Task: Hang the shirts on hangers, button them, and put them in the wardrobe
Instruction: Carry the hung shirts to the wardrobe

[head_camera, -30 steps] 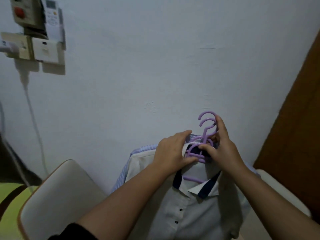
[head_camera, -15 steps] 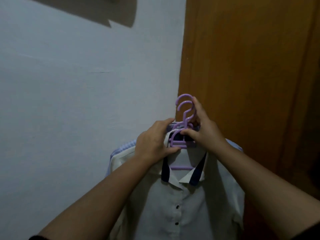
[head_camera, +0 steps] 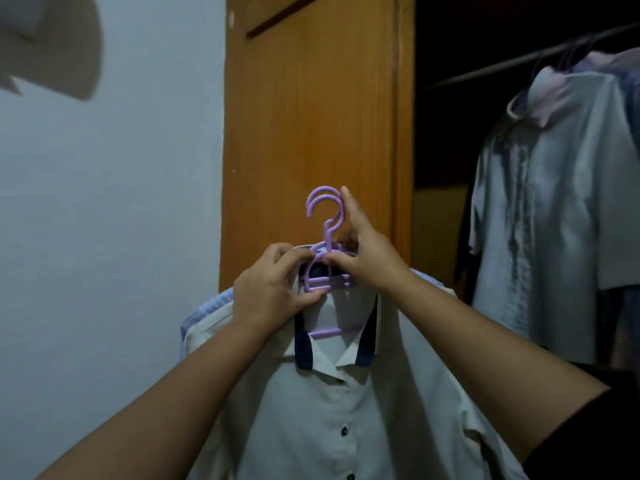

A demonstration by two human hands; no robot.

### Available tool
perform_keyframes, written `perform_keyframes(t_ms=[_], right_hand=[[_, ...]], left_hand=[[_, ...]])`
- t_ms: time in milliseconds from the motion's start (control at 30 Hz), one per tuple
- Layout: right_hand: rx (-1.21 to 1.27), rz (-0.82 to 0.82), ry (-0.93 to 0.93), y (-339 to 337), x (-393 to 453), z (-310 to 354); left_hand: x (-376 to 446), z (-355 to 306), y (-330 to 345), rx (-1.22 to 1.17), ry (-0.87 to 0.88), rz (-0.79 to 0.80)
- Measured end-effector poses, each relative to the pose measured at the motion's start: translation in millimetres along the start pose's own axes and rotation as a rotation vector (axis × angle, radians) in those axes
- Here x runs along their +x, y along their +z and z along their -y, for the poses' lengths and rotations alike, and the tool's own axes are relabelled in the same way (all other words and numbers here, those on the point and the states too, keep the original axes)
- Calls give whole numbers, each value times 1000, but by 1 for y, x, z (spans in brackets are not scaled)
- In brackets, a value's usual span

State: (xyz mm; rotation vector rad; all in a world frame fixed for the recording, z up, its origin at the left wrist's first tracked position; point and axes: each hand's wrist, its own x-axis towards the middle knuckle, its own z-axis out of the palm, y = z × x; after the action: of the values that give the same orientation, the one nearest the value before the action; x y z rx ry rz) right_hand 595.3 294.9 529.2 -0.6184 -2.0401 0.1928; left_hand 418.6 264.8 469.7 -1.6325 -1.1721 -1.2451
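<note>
So, head view only here. Two purple hangers [head_camera: 327, 268] stacked together, held up mid-frame in front of the orange wooden wardrobe side panel [head_camera: 311, 116], both hooks pointing left, one just behind the other. Left hand [head_camera: 273, 289] curled around the left part of the hangers near the neck, thumb tucked in under the lower bar, also bunching the collar there. Right hand [head_camera: 367, 258] pinching the hangers at the base of the hooks, thumb and fingers closed on the plastic, index finger stretched up along the right of the hooks. Both firmly closed on the hangers, then.

Hanging from the front hanger: white shirt [head_camera: 346, 410] with a navy-trimmed collar and dark buttons, buttoned down the front as far as visible, top of the collar spread open. Tucked right behind it, a blue striped shirt [head_camera: 204, 306], only its shoulder peeking out on the left, and a sliver on the right by the right wrist.

Off to the right, open wardrobe, dark inside, with a rail [head_camera: 533, 57] running across the top. Already on the rail: a pale grey short-sleeved shirt [head_camera: 554, 202] plus a few more garments behind it, too dim to tell apart. Held shirts well apart from the rail, lower and to the left. Plain white wall [head_camera: 104, 202] on the left.
</note>
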Motion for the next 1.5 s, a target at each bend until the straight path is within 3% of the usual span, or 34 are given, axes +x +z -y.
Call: perform_keyframes(t_ms=[133,300,633,833,1000,1267,1500], right_hand=[[-3,-73,49,-16,4,-13],[25,-124,83,-22,6,-25],[39,-140,76,-6,14,-42],[23,-146,75,4,18,-52],[21,-138,67,8,18,-63],[70,-263,103,8,7,-93],[-28,-425,83,10,-1,-121]], left_hand=[[19,-11,16,-47,-20,23],[40,-20,28,-188,-116,205],[63,-6,38,-230,-6,433],[62,-1,45,-317,-31,522],[67,8,48,-286,-8,529],[72,14,44,-290,-49,497],[77,25,39,-226,-78,460]])
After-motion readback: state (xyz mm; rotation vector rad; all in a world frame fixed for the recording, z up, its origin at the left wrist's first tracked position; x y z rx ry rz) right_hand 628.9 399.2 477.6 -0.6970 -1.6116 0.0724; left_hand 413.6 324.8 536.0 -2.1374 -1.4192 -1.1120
